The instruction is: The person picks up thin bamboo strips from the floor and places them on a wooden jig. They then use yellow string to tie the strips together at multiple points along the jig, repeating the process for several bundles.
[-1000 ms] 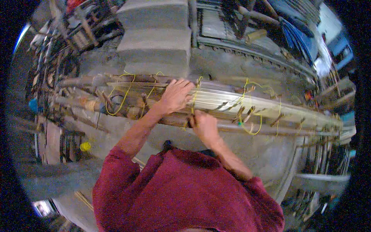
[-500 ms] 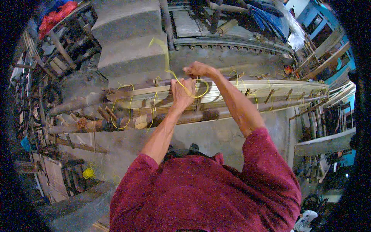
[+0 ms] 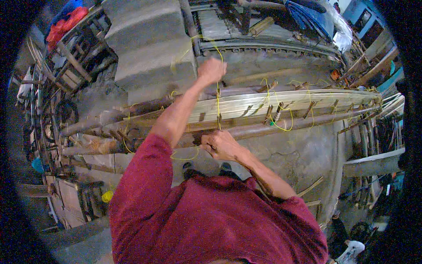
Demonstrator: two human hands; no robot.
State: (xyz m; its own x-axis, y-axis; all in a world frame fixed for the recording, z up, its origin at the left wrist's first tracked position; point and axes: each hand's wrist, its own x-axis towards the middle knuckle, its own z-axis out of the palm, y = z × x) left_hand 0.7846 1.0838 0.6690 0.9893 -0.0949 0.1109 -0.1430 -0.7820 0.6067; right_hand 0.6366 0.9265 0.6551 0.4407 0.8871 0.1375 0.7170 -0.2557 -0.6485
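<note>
A long bundle of pale, flat strips (image 3: 259,103) lies across in front of me, between a far pole (image 3: 237,89) and a thick near pole (image 3: 252,131). Thin yellow cord (image 3: 218,104) runs straight across the bundle between my hands. Raised beyond the far pole, my left hand (image 3: 212,70) is closed on this cord, whose loose part loops above it. My right hand (image 3: 220,144) is closed at the near pole, where the cord comes down to it; its fingertips are partly hidden. Short wooden pegs (image 3: 268,113) and other yellow cord loops (image 3: 285,121) sit along the bundle.
Concrete steps (image 3: 143,39) rise beyond the poles at the far left. At the far side lies a slatted panel (image 3: 215,24) with a blue tarp (image 3: 310,20) to its right. Wooden frames (image 3: 66,57) stand at left, and a yellow coil (image 3: 107,196) lies lower left.
My left hand has gone from the strips up past the far pole. The right hand has come from the far side down to the near pole. The cord between them now runs straight.
</note>
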